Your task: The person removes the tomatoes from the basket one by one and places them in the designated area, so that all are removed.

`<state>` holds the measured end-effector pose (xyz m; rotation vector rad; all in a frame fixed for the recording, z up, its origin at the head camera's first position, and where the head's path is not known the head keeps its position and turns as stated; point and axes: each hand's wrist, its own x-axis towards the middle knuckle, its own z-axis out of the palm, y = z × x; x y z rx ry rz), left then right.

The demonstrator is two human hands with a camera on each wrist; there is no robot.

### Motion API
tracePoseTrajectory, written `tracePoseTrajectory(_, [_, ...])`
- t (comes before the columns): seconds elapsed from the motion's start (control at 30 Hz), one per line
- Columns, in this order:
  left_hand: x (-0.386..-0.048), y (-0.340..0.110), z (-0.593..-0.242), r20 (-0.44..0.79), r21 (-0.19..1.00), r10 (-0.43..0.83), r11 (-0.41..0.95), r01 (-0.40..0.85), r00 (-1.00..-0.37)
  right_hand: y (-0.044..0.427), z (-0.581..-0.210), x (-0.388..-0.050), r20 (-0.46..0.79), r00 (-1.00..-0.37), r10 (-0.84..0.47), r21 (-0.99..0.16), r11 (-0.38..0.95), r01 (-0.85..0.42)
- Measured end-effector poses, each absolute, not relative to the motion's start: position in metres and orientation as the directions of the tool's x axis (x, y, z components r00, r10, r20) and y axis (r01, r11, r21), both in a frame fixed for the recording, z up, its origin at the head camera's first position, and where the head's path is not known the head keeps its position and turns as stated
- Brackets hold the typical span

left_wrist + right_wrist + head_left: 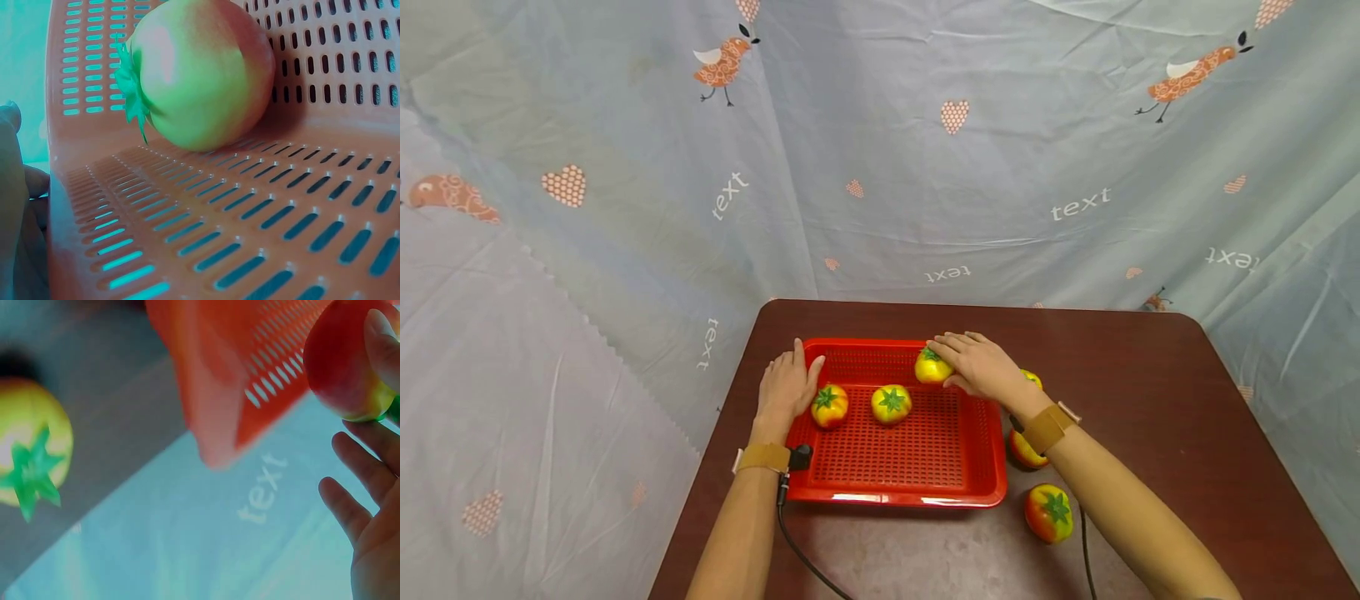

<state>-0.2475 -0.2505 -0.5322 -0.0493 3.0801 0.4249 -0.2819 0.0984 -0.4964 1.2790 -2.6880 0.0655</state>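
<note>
Pinching smooth, rounded fruit (pixel 931 371)

Pale grey-blue fabric sheeting (pixel 865 125) hangs in soft folds behind the far edge of the dark reddish-brown worktop (pixel 1150 400) and past its left and right edges, printed with orange birds (pixel 721 65), dotted hearts (pixel 955 117) and white lettering (pixel 1081 205). The worktop's far corners are rounded; pale glare (pixel 917 554) dulls its nearer part.

Even light fills the head view; white glints edge the red perforated plastic basket (pixel 895 500), and a pale sheen hazes the dark reddish-brown desk (pixel 880 550). Wrist views are teal-tinted, the right partly blurred.
</note>
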Motion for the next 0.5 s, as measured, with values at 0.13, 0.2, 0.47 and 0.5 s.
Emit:
tracePoseTrajectory(0.13, [-0.248,-0.251,-0.532,-0.036,0.266,-0.025,0.963,-0.034,-0.999,0.107,-0.481,-0.286,0.213,-0.622,-0.754,0.009,0.638,-0.77])
tracePoseTrajectory(0.2, [-0.248,-0.251,-0.532,-0.037,0.266,-0.025,0.963,-0.034,-0.999,0.112,-0.474,-0.288,0.242,-0.62,-0.746,0.009,0.641,-0.767])
tracePoseTrajectory(0.47, [-0.248,-0.251,-0.532,-0.039,0.272,-0.019,0.962,-0.029,-0.999,0.146,-0.447,-0.296,0.302,-0.659,-0.689,-0.02,0.686,-0.727])
tracePoseTrajectory(0.5, [-0.248,-0.251,-0.531,-0.04,0.272,-0.02,0.962,-0.03,-0.999,0.152,-0.444,-0.297,0.314,-0.663,-0.679,-0.028,0.692,-0.722])
